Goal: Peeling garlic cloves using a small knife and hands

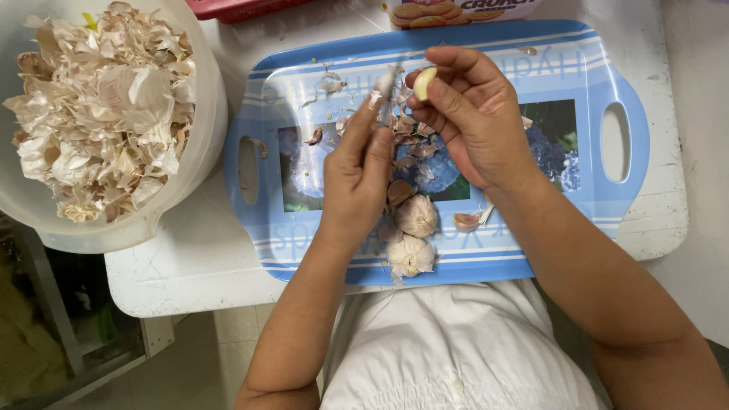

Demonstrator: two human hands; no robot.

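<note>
My right hand (471, 121) fingers grip a pale peeled garlic clove (424, 82); left hand (358, 178) fingers pinch its papery skin strip (387, 82). Two whole garlic bulbs (414, 235) lie at 6 o'clock on the blue rectangular plastic tray (592, 212).

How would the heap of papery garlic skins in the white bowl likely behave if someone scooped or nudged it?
The garlic skins look thin, curled and loosely heaped above the white bowl rim, so they are probably very light and would scatter or spill easily. Their crinkled, flaky edges suggest they would crumple or tear rather than hold shape. They seem unlikely to roll.
</note>
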